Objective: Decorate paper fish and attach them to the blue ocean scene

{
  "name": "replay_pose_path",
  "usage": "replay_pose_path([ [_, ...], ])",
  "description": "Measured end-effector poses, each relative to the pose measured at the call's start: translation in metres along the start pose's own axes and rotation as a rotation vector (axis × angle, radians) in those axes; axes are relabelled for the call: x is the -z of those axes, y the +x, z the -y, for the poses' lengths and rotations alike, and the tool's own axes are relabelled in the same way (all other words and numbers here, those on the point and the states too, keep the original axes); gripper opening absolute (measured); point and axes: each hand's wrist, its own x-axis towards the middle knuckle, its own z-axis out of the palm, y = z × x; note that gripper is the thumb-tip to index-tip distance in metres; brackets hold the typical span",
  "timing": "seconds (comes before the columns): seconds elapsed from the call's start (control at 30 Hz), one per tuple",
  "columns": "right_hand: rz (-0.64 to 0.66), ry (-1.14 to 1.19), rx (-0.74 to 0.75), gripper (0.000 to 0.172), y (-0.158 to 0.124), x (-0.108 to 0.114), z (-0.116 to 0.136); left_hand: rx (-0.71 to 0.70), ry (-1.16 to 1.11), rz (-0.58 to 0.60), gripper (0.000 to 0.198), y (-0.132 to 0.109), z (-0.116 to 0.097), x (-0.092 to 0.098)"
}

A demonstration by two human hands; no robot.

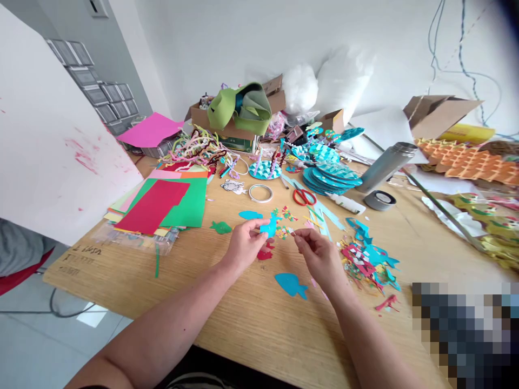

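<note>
A small blue paper fish is pinched between the thumb and fingers of my left hand. Just right of it, my right hand has thumb and forefinger pressed together on something tiny that I cannot make out. Beneath and between the hands lie a red paper cutout and small coloured paper bits. A larger blue paper fish rests nearer the front edge. To the left are a green paper fish and another blue cutout.
Red scissors, a tape roll and a glue bottle lie behind my hands. Coloured paper sheets are stacked left. Paper scraps pile up right, below a metal flask. Blue discs and craft boxes stand farther back.
</note>
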Motion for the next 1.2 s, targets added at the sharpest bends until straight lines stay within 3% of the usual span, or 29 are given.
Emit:
replay_pose_path([
  [0.27,0.176,0.042,0.051,0.027,-0.011,-0.016,0.001,0.005,-0.077,0.016,0.078,-0.001,0.0,-0.002],
  [0.63,0.195,-0.086,0.097,0.022,-0.013,-0.014,0.007,-0.009,-0.042,0.009,0.074,-0.001,0.0,-0.001],
  [0.9,0.036,0.186,0.02,0.027,-0.013,-0.014,0.007,0.004,-0.059,0.025,0.074,-0.001,0.001,-0.002],
  [1.07,0.11,0.083,0.023,0.018,-0.015,-0.013,0.012,-0.008,-0.053,0.04,0.074,-0.003,0.003,-0.005],
  [1.2,0.076,0.023,0.044,0.019,-0.017,-0.017,0.015,-0.01,-0.038,0.074,0.074,-0.006,0.004,-0.008],
])
